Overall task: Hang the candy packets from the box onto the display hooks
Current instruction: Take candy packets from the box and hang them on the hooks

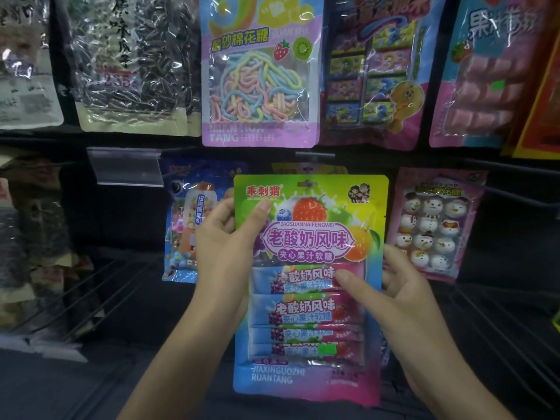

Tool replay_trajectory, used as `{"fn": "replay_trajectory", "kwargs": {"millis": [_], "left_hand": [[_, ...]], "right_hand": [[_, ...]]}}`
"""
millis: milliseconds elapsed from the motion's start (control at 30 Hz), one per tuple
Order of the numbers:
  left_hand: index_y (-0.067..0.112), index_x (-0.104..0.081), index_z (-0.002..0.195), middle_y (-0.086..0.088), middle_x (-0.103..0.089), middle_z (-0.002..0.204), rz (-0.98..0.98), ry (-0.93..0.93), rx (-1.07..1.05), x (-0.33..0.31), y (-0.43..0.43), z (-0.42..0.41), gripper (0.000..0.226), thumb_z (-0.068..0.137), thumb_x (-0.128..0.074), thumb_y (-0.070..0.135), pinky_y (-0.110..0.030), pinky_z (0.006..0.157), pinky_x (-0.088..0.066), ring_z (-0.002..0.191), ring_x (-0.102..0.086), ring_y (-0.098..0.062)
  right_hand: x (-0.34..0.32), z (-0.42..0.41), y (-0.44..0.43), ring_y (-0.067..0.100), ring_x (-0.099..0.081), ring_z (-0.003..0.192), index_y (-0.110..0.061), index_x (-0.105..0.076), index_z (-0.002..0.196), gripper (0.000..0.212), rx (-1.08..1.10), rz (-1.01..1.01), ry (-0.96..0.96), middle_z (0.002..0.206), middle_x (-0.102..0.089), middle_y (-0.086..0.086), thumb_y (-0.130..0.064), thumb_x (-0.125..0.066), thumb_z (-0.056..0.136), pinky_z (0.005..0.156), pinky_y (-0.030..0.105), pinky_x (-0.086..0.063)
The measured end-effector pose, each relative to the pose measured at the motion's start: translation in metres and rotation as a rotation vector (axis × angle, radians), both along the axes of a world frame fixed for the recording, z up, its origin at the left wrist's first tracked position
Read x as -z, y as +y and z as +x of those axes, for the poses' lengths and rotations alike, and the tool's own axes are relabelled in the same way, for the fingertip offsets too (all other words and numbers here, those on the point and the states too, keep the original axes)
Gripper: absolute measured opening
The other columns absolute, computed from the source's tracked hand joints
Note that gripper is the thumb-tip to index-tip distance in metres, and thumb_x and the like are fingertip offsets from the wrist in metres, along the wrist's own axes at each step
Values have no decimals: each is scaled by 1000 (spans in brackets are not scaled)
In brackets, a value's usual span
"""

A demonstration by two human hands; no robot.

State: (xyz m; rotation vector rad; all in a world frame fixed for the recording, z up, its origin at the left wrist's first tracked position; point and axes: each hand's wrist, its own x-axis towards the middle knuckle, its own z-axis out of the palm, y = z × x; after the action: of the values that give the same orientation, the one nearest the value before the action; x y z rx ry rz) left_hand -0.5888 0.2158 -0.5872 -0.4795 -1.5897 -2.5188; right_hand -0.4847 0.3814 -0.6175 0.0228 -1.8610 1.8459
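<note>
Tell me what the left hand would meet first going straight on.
Likely the yellow packet hanging behind the top of the held packet; the left hand points up and right toward it. Depth is unclear, so the blue packet may touch first.

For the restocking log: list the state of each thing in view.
Green-and-blue fruit candy packet: upright, held by both hands before the lower row; hooked or not, cannot tell.
Left hand: grips packet's left edge.
Right hand: grips packet's right edge.
Purple pastel-rope marshmallow packet: hanging, upper row.
Pink snowman marshmallow packet: hanging, lower row.
Blue gumball-machine candy packet: hanging, partly hidden behind left hand.
</note>
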Motion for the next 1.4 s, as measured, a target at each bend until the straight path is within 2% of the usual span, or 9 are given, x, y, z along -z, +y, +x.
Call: {"fn": "replay_trajectory", "kwargs": {"millis": [367, 567, 667, 800, 967, 1067, 1200, 1300, 1400], "left_hand": [[12, -72, 112, -11, -80, 106, -22, 15, -5, 3, 1, -4, 17, 97, -73, 17, -56, 94, -61, 99, -78, -32], [14, -73, 107, -11, -81, 104, -17, -1, -20, 3, 0, -7, 11, 97, -74, 18, -57, 95, -60, 97, -78, -32], [11, -73, 112, -11, -81, 105, -15, -16, 8, 4, -1, -8, 16, 97, -73, 17, -55, 94, -61, 98, -78, -33], [12, -73, 115, -8, -81, 104, -86, 27, -5, 8, -2, -5, 18, 99, -70, 19, -46, 88, -63, 97, -79, -29], [14, -68, 118, -2, -80, 109, -228, 67, 0, 26, -11, 5, 19, 101, -67, 24, -50, 99, -58, 103, -77, -22], [23, -64, 123, 2, -79, 114, -300, 73, 14, 48, -18, 13, 25, 99, -69, 26, -49, 100, -58, 107, -76, -18], [50, -44, 145, 4, -77, 106, -476, 85, -75, 77, -24, 21, 63, 92, -75, 38, -48, 91, -60, 98, -75, -17], [61, -28, 151, 11, -73, 106, -541, 104, -84, 81, -23, 24, 79, 90, -75, 43, -46, 88, -62, 98, -74, -16], [68, -16, 152, 21, -67, 124, -559, 123, -94, 80, -24, 31, 93, 83, -76, 53, -47, 95, -60, 112, -71, -11]], "right_hand": [[7, -3, -4, 12, -79, 85, -21, -70, 112, 19, 62, 1, -39, 96, -81, -3, -18, -73, 93, 66, 16, -59], [6, 0, -9, 18, -80, 86, -24, -71, 111, 20, 63, -2, -47, 97, -81, -1, -22, -74, 92, 71, 30, -64], [10, -1, -6, 13, -79, 89, -26, -72, 109, 17, 82, 5, -66, 97, -81, -5, -25, -75, 92, 71, 23, -62], [18, -1, -3, 12, -78, 95, -28, -73, 109, 19, 79, 15, -118, 102, -81, -5, -30, -76, 91, 89, 39, -58], [28, 4, -6, 4, -75, 92, -31, -68, 115, 34, 55, 35, -176, 100, -80, -11, -11, -77, 89, 91, 34, -52], [35, 8, -9, 5, -76, 90, -36, -62, 120, 43, 86, 40, -190, 100, -80, -11, -10, -78, 89, 95, 38, -53], [45, 15, -14, -1, -72, 99, -61, -47, 129, 73, 220, 102, -137, 109, -71, -33, -16, -85, 84, 95, 37, -55], [46, 20, -17, 10, -71, 112, -71, -31, 142, 99, 293, 174, -78, 127, -66, -22, -15, -87, 83, 97, 40, -56], [45, 22, -22, 13, -69, 118, -76, -26, 141, 100, 323, 218, -51, 133, -61, -20, -16, -85, 85, 99, 41, -56]]}}
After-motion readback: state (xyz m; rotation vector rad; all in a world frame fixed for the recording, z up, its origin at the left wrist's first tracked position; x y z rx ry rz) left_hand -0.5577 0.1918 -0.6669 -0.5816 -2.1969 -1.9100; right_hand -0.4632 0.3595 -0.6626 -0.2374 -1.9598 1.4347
